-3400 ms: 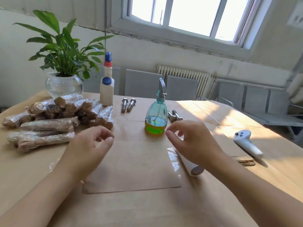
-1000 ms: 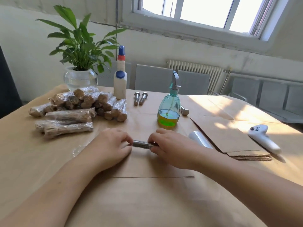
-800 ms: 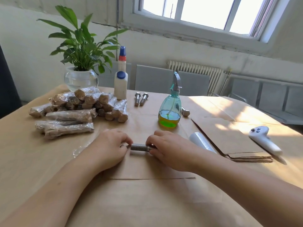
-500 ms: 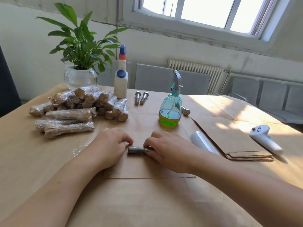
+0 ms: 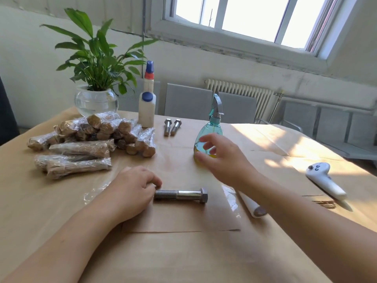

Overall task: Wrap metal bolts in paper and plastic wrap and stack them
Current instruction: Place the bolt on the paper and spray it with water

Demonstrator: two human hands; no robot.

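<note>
A: What is seen at the left?

B: A pile of wrapped bolts (image 5: 89,139) is stacked on the table (image 5: 24,201), in front of a plant (image 5: 95,64) and beside a glue bottle (image 5: 147,103). Two bare bolts (image 5: 171,126) are laid just past it.

A: And the left hand (image 5: 130,193)?

B: It is rested on the paper sheet (image 5: 179,219), fingers curled loosely at the threaded end of the bolt (image 5: 181,195). Whether that tip is pinched or only touched cannot be told.

A: Where is the bolt placed?

B: It is laid flat across the sheet, head to the right, nothing folded over it yet.

A: The right hand (image 5: 222,158)?

B: It is raised with fingers spread, nothing held, just in front of the spray bottle (image 5: 210,131). The plastic wrap roll (image 5: 252,205) lies beneath its forearm; a white controller (image 5: 324,182) is set far right.

A: Which step is judged to be in hand?

B: The bolt appears positioned, and wrapping in paper is not yet begun. Next, the spray bottle would probably be gripped, then the near paper edge lifted and rolled tightly over the bolt.
</note>
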